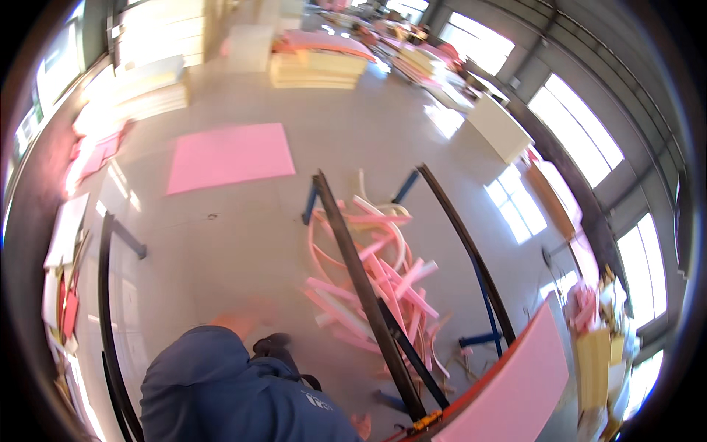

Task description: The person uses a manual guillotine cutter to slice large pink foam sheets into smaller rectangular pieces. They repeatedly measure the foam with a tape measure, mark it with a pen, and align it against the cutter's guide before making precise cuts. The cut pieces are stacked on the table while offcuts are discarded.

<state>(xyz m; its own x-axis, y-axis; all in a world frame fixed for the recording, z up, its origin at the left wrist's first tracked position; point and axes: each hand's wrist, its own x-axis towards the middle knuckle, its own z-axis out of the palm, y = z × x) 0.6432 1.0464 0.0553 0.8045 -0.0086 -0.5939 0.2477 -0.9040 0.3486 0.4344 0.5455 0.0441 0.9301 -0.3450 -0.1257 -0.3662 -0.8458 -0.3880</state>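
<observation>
Nearby, left hand blurs beside black frame rail.

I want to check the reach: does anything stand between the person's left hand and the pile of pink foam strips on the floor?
Nothing visible lies between the blurred left hand and the pink foam strips; only bare grey floor. The black metal bar crosses over the pile itself.

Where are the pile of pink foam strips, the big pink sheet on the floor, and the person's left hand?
pile of pink foam strips [379, 283], head view, middle of the heap.
pink sheet [230, 156], head view, its centre.
left hand [239, 320], head view, blurred back of hand.
</observation>
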